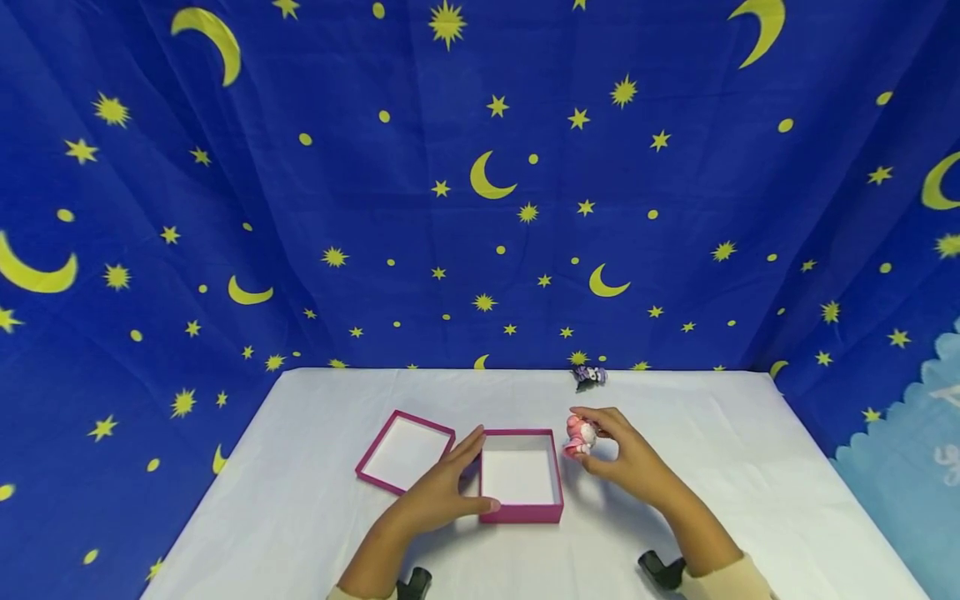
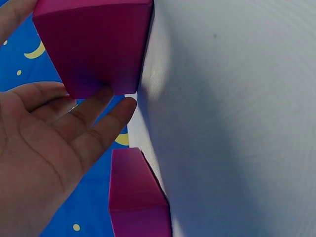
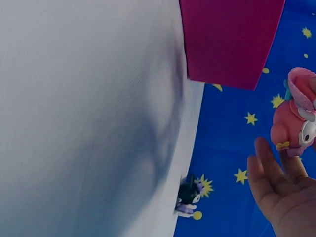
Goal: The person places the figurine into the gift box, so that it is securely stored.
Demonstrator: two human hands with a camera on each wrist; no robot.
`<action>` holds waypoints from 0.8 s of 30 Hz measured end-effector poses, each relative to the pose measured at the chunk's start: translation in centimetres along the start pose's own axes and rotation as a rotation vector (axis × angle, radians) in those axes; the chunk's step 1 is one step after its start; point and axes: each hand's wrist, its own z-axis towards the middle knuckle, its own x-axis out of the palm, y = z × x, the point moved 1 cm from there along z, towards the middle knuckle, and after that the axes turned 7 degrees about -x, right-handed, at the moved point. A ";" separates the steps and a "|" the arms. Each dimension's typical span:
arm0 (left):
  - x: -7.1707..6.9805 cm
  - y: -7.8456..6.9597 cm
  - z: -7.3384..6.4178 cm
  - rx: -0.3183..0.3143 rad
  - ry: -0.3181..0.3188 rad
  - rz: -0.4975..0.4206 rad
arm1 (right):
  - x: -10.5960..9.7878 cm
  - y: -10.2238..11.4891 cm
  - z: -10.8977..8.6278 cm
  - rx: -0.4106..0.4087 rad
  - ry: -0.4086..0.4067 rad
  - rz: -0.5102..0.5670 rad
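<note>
A square magenta box (image 1: 521, 513) with a white inside stands uncovered on the white table. My left hand (image 1: 438, 493) holds it at its left side, thumb at the front corner and fingers at the back; the left wrist view shows the fingertips (image 2: 129, 104) against the magenta wall. Just right of the box, my right hand (image 1: 624, 454) grips a small pink toy figurine (image 1: 578, 435) between thumb and fingers. In the right wrist view the figurine (image 3: 289, 123) shows a white eye and a yellow bow, partly cut off by the frame edge.
Left of the box lies its magenta-rimmed lid (image 1: 363, 468), white inside up. A second figurine, dark and purple (image 1: 590, 377), lies near the table's back edge. Blue cloth (image 1: 420, 225) with yellow moons and stars hangs behind and at the sides.
</note>
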 end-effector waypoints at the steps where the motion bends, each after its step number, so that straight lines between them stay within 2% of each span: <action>1: 0.0 0.0 0.0 -0.002 -0.001 -0.001 | 0.0 0.2 0.0 0.003 0.002 0.013; 10: 0.2 -0.2 -0.1 -0.019 0.008 -0.020 | 0.7 1.2 0.0 0.015 0.048 0.086; 20: 0.4 -0.5 -0.1 -0.010 0.012 -0.013 | 1.4 1.9 0.2 0.088 0.100 0.137; 24: 0.6 -0.4 0.0 0.000 0.017 -0.020 | 1.8 2.1 0.2 0.058 0.116 0.156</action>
